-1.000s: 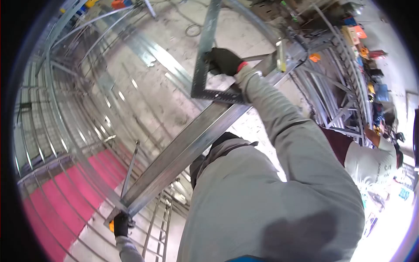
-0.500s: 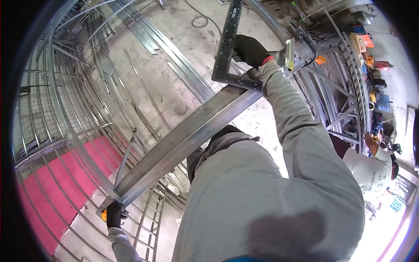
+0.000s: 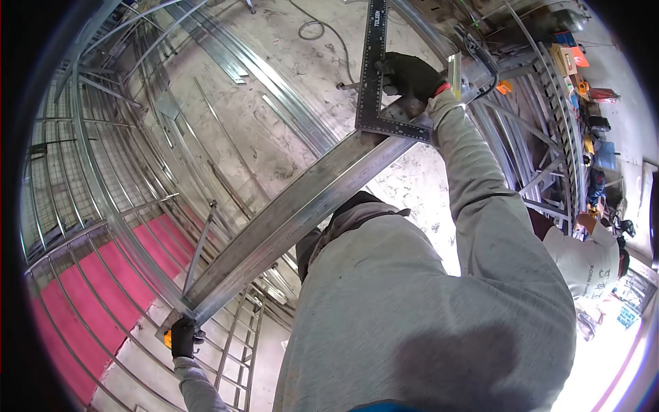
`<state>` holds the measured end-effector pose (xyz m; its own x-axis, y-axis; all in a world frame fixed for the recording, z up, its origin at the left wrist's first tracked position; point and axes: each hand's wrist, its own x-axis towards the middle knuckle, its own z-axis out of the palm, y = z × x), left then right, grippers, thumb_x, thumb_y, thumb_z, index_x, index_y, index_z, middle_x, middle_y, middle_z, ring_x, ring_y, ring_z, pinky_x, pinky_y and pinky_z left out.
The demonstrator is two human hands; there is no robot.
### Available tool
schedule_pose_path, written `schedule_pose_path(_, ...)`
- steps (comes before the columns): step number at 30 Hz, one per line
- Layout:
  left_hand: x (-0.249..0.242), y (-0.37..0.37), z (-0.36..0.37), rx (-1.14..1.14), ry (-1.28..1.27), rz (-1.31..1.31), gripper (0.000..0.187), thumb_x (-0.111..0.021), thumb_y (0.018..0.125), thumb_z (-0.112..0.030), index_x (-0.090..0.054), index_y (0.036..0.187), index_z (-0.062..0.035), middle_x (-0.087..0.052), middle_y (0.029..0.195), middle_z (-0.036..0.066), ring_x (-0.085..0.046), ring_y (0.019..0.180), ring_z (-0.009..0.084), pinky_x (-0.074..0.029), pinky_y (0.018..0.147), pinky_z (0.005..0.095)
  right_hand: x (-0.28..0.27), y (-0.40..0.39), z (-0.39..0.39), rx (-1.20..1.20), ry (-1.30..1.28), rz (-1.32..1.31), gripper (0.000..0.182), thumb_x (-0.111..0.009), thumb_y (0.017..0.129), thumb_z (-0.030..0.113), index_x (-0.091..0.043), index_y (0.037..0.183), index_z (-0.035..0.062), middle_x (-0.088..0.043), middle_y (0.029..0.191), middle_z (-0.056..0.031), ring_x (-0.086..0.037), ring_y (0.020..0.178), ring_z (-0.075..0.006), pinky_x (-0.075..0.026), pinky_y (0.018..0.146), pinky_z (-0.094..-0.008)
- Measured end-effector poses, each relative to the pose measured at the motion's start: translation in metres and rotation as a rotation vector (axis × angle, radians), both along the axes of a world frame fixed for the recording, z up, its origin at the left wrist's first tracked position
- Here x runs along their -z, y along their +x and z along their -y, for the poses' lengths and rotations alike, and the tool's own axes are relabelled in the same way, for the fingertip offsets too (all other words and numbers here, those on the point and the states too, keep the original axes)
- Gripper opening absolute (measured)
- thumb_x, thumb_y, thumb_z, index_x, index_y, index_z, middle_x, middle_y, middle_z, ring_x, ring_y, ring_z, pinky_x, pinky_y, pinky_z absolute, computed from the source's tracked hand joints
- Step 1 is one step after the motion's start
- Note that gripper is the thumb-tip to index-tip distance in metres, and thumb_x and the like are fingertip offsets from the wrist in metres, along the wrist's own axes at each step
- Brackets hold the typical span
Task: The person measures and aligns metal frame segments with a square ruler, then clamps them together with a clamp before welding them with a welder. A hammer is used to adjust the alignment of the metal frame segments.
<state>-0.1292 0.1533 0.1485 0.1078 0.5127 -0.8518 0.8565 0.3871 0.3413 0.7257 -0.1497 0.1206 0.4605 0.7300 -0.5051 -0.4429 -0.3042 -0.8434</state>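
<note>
A black L-shaped square (image 3: 371,75) lies with its corner over the upper part of a long metal beam (image 3: 295,199), its long arm reaching up. My right hand (image 3: 412,77), in a black glove, is closed on the square's long arm, near the corner. Down at the beam's lower left end, my left hand (image 3: 184,336), also gloved in black, is closed around something orange (image 3: 167,338), perhaps a tape measure; only a small part of it shows.
Long metal profiles (image 3: 240,62) lie on the floor beyond the beam. A curved metal frame (image 3: 89,172) and a pink panel (image 3: 103,295) stand at the left. Metal racking (image 3: 559,130) is at the right, where another person (image 3: 583,261) bends over.
The square and my right hand have moved a little to the right along the beam. My left hand has hardly moved. The other person has shifted slightly.
</note>
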Motion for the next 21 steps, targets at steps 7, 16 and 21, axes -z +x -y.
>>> schedule_pose_path(7,-0.003,0.001,0.002,0.02,0.016,0.003,0.005,-0.062,0.091,-0.012,-0.065,0.088,-0.0095,-0.064,0.078,0.002,-0.072,0.063,0.0187,-0.059,0.047,0.032,-0.024,0.018,0.005,-0.269,-0.208,0.298,0.025,-0.062,0.102,0.028,-0.068,0.116,0.0087,-0.071,0.1,-0.0006,-0.07,0.077,-0.0128,-0.048,0.059,-0.026)
schedule_pose_path(16,0.0,-0.008,-0.003,-0.012,0.022,-0.048,0.013,-0.062,0.094,-0.016,-0.062,0.085,-0.008,-0.065,0.073,0.005,-0.07,0.057,0.0213,-0.058,0.044,0.0329,-0.024,0.028,0.025,-0.393,-0.288,0.486,0.023,-0.066,0.097,0.026,-0.073,0.104,0.0058,-0.076,0.097,-0.0073,-0.073,0.079,-0.016,-0.06,0.066,-0.0328)
schedule_pose_path(21,0.022,-0.023,-0.005,-0.007,0.051,0.024,0.021,-0.06,0.094,-0.018,-0.058,0.078,-0.0055,-0.065,0.066,0.011,-0.068,0.048,0.0251,-0.058,0.039,0.0371,-0.039,0.092,0.067,0.313,-0.396,1.613,0.031,-0.067,0.088,0.028,-0.075,0.115,0.0145,-0.076,0.099,-0.0193,-0.074,0.095,-0.0387,-0.06,0.082,-0.0457)
